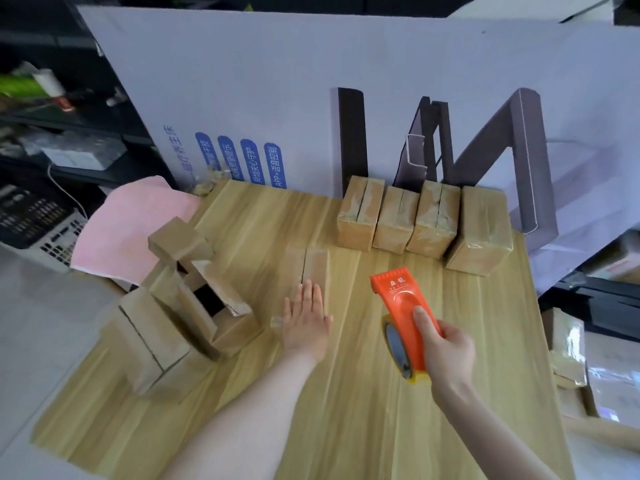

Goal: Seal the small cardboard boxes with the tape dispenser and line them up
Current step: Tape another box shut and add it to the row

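A small cardboard box lies in the middle of the wooden table, its top flaps meeting in a seam. My left hand lies flat with straight fingers on the near end of that box. My right hand grips an orange tape dispenser just right of the box, its toothed end pointing away from me. Several taped boxes stand side by side in a row at the back of the table. A loose heap of several unsealed boxes sits at the left.
A large white printed cardboard sheet stands upright behind the table. A pink cloth lies off the table's back left corner. Dark shelving with clutter fills the left side, and plastic-wrapped packages lie at the right.
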Demonstrator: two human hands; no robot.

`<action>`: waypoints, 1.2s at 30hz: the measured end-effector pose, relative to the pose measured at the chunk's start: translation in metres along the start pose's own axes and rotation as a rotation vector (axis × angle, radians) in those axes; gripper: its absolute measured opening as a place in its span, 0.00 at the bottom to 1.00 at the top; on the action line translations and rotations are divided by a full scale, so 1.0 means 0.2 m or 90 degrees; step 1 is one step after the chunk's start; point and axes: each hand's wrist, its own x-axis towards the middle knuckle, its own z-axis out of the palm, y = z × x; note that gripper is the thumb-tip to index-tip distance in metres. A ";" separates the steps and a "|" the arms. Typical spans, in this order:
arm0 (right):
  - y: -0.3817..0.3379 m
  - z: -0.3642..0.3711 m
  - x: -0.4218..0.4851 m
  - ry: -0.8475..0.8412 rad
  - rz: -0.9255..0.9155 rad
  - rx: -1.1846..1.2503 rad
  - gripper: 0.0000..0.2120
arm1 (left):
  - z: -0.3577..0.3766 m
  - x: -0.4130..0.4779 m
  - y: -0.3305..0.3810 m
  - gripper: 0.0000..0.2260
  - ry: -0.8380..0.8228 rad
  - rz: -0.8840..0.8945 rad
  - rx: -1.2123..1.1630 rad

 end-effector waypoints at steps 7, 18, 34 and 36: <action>-0.06 0.35 0.19 0.047 0.037 0.034 0.19 | -0.12 0.67 -0.15 0.27 -0.046 0.035 -0.064; -0.01 0.62 0.29 0.188 0.090 0.052 0.19 | -0.35 1.57 0.03 0.28 -0.151 0.172 -0.197; -0.09 0.72 0.07 0.086 0.083 0.013 0.18 | -0.70 0.70 -0.99 0.29 -0.315 0.371 -0.149; -0.09 0.72 0.03 0.070 0.087 0.010 0.18 | -0.64 0.55 -1.14 0.32 -0.256 0.366 -0.094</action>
